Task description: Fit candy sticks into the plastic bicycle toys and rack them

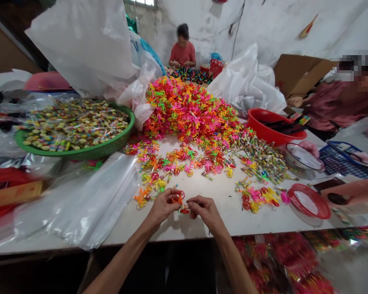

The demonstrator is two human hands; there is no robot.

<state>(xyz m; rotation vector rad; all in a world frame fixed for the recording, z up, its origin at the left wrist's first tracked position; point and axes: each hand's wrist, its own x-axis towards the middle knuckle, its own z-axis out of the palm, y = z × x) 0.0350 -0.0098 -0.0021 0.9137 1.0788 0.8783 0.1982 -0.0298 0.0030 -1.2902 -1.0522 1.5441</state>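
Near the front edge of the white table, my left hand (164,205) is closed, pinching a small orange plastic toy (179,199) with a red ring-like wheel. Just beside it my right hand (206,210) is closed at the fingertips on a small tube (184,211) with red, green and white colouring. Toy and tube are close together between the hands; whether they are joined I cannot tell. Beyond them lies a big pile of bright plastic toys (190,110), with loose ones spread towards me. Many small striped tubes (260,153) lie to its right.
A green basin (76,154) full of small tubes stands left, above clear plastic bags (92,204). To the right are a red basin (276,136), a red basket (309,200) and a blue basket (340,161). One person (182,51) sits opposite, another (340,104) at right.
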